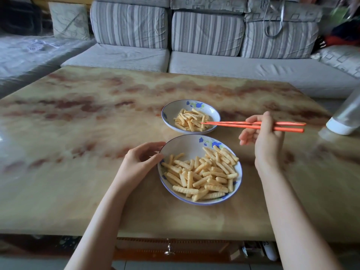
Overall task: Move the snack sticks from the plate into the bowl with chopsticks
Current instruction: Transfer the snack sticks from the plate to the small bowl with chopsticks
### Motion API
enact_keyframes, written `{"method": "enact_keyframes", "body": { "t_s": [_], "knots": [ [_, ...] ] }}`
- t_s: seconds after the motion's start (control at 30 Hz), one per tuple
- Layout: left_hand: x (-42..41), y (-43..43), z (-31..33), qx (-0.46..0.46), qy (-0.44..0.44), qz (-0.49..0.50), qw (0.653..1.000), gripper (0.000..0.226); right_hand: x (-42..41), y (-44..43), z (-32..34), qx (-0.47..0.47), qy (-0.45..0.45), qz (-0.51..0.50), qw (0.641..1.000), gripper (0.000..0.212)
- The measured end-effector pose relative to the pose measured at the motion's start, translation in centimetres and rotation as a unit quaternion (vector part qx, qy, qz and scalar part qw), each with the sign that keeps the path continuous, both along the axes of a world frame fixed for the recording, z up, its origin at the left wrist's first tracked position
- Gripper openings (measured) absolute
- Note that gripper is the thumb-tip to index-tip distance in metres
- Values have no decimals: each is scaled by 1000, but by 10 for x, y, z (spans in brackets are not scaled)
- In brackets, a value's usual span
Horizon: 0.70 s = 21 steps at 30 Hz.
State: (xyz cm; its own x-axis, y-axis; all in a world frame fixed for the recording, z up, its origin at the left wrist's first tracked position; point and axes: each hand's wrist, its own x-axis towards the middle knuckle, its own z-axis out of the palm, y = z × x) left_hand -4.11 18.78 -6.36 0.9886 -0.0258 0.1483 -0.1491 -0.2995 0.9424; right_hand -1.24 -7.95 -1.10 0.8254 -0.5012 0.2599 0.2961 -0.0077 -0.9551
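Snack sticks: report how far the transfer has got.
Done: the bowl already holds a small pile of sticks. In hand: the right hand has the chopsticks with tips over that pile, apparently at a stick; the left hand touches the plate rim. Left: most sticks still on the plate.

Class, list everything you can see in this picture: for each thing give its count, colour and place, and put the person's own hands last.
Near dish: one, white with blue flowers, table front, holding many yellow snack sticks.
Far dish: one, same pattern, behind it, holding a smaller heap.
Chopsticks: two, orange, tips over the far dish.
Table: one, tan and brown marbled.
Sofa: one, grey striped, behind the table.
Container: one, clear and white, right edge; blurred.
Left hand: on the near dish's rim.
Right hand: holding the chopsticks.
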Motion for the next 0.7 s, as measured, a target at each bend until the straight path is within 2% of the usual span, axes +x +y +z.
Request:
{"method": "enact_keyframes", "body": {
  "t_s": [0.27,0.37,0.5,0.7],
  "knots": [
    [1,1,-1,-1,-1,-2,1000,38,-9,-14,14,-3,-8,-12,1000,43],
    [0,1,-1,-1,-7,-4,1000,35,-21,-25,30,-23,5,21,1000,42],
    [0,0,-1,-5,-9,-3,1000,29,-38,-30,45,-93,35,83,992,43],
    [-1,0,0,-17,-8,-14,1000,34,-46,-26,46,-119,70,99,985,44]
  ]
}}
